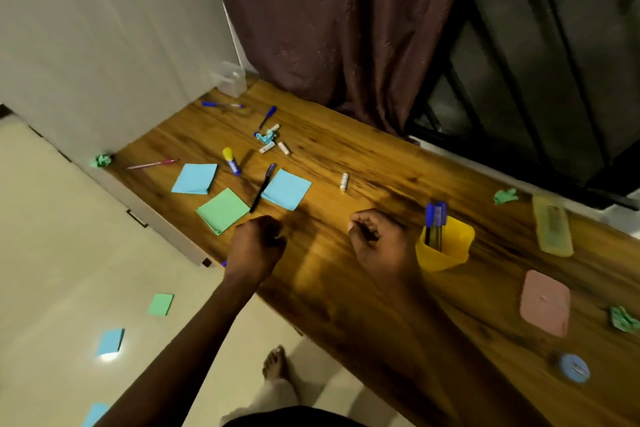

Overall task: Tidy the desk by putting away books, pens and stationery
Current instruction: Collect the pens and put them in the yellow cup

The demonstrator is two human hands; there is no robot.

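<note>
A bare foot stands on the floor. A blue note and a green note lie on the floor to its left. Next come the hands, over the wooden desk. The left hand has its fingers curled tight, and nothing shows in it. The right hand is curled too, with nothing in it. It is just beside a yellow cup that holds blue pens. Past the left hand lie a green pad and a black pen. Farther back stands a glue stick.
</note>
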